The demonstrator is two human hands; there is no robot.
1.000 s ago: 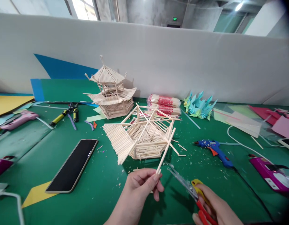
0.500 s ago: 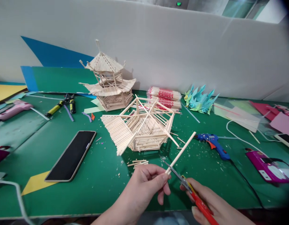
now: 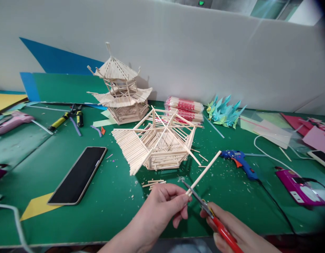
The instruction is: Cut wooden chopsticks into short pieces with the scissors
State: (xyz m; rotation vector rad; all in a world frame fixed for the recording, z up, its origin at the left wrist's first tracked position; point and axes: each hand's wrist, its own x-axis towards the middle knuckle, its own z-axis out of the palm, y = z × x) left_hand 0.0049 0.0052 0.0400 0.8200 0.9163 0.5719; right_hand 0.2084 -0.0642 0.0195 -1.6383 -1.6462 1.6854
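Observation:
My left hand [image 3: 169,203] pinches thin wooden sticks [image 3: 206,172] near their lower end; one long stick slants up to the right, and a shorter end shows beside it. In my right hand [image 3: 228,225] is a pair of red-handled scissors [image 3: 201,203], whose blades lie across the sticks just beyond my left fingertips. Ahead of both hands stands a six-sided stick frame [image 3: 167,154], with a slatted roof panel [image 3: 129,149] on its left side. Short cut sticks [image 3: 153,182] lie on the green table just past my left hand.
A stick pagoda [image 3: 120,95] stands at the back, near bundled sticks [image 3: 185,107] and a folded-paper piece [image 3: 225,110]. At right lie a blue glue gun [image 3: 241,163] and a purple power box [image 3: 299,186]. Leftward are a phone [image 3: 78,175], pliers [image 3: 66,119] and a pink glue gun [image 3: 13,123].
The view has shifted slightly. The scissors and my right hand have moved a little left, with the blades still at the same spot on the sticks. My left hand keeps its pinch.

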